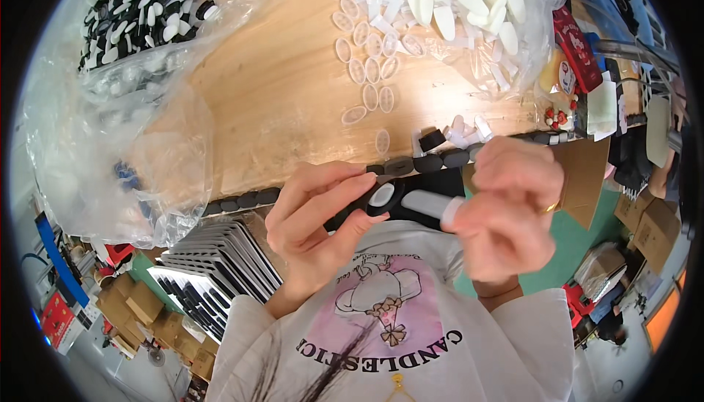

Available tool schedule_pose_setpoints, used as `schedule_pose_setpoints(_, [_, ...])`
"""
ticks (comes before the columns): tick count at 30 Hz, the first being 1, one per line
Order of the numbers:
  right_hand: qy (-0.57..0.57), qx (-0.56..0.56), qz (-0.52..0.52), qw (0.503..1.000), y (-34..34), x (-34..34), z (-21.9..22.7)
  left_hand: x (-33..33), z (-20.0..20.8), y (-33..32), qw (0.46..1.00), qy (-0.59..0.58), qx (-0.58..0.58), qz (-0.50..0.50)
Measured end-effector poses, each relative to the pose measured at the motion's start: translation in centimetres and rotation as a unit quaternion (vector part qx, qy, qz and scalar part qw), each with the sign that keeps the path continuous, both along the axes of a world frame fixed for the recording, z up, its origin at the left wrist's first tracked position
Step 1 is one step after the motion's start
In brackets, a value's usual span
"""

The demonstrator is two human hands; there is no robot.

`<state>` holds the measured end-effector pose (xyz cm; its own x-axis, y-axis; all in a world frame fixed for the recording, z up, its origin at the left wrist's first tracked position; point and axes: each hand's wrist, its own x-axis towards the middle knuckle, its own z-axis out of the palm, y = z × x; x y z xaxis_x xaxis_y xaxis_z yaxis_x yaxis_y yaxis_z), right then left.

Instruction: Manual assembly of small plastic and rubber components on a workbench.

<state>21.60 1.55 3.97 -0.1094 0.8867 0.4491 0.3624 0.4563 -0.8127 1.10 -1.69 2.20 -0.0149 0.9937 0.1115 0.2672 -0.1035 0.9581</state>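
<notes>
My left hand [312, 219] pinches a black oval piece [364, 205] between thumb and fingers, in front of my chest. A pale white oval shows in the middle of that piece. From the right, my right hand [513, 215] grips a flat translucent white strip [429, 204], its free end pointing at the black piece. Whether the two parts touch is hard to tell. Just beyond my hands, a row of black oval caps [400, 167] lines the table's near edge. A single black cap [431, 139] lies beside several small translucent pieces [462, 132].
Clear oval rings [372, 72] are scattered over the wooden table [271, 109]. Heaped at the back are cream-white oval pieces [433, 6]. A plastic bag [158, 94] holds black and white parts at left. Stacked white trays [213, 270] stand lower left; a cardboard box [583, 182] is at right.
</notes>
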Motion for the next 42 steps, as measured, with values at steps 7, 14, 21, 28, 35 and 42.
schedule_pose_setpoints(7, [-0.015, 0.086, 0.055, 0.995, -0.4, -1.8, -1.0, -0.1, 0.0, -0.2, 0.996, 0.035, 0.072, -0.028])
schedule_pose_setpoints(14, [-0.076, 0.057, 0.055, 0.994, -0.7, -2.2, -0.4, -0.2, -0.2, -0.4, 0.994, 0.043, 0.097, -0.021])
schedule_pose_setpoints(21, [-0.111, 0.077, 0.053, 0.989, -0.6, -2.2, -0.2, -0.2, -0.6, -0.2, 0.992, 0.060, 0.107, -0.012])
schedule_pose_setpoints(28, [-0.089, -0.090, 0.053, 0.991, 2.4, 0.6, -4.6, -1.1, -2.4, -0.4, 0.996, 0.000, -0.031, 0.080])
schedule_pose_setpoints(35, [-0.252, -0.044, 0.226, 0.940, 4.4, -1.1, -7.5, -1.5, -4.8, -0.5, 0.995, 0.013, -0.061, 0.073])
schedule_pose_setpoints(42, [-0.280, 0.008, 0.282, 0.918, 4.2, -2.3, -8.1, -1.9, -5.1, -0.7, 0.993, 0.038, -0.078, 0.079])
